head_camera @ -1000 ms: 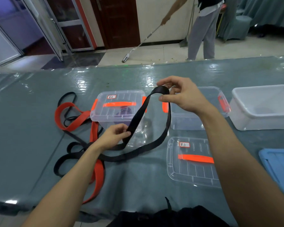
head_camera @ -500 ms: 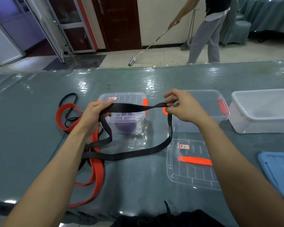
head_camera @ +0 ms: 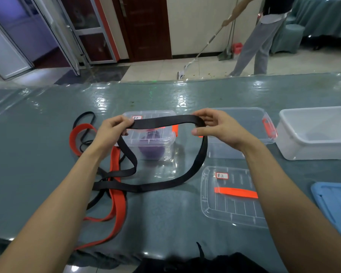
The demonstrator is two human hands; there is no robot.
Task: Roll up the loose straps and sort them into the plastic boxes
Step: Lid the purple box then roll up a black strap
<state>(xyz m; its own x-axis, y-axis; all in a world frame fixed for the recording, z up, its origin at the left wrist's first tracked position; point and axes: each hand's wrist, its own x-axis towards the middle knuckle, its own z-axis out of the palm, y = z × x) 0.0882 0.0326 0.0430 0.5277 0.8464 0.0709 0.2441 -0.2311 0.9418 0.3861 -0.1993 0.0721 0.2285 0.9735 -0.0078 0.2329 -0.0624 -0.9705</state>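
Black strap (head_camera: 165,120) held above a table (head_camera: 47,154). The left hand (head_camera: 110,133) grips one part with curled fingers; the right hand (head_camera: 219,129) grasps a bend in it between thumb and fingers. The stretch between them runs level, left to right, in front of a lidded clear box (head_camera: 166,143). The rest drops from both hands onto the table, trailing left over a red strap (head_camera: 118,205). White labels on the box (head_camera: 137,117) and on a loose clear lid (head_camera: 230,211) at near right (head_camera: 222,175) bear handwritten characters, not clearly legible. An open clear box (head_camera: 242,123) stands beyond the right hand.
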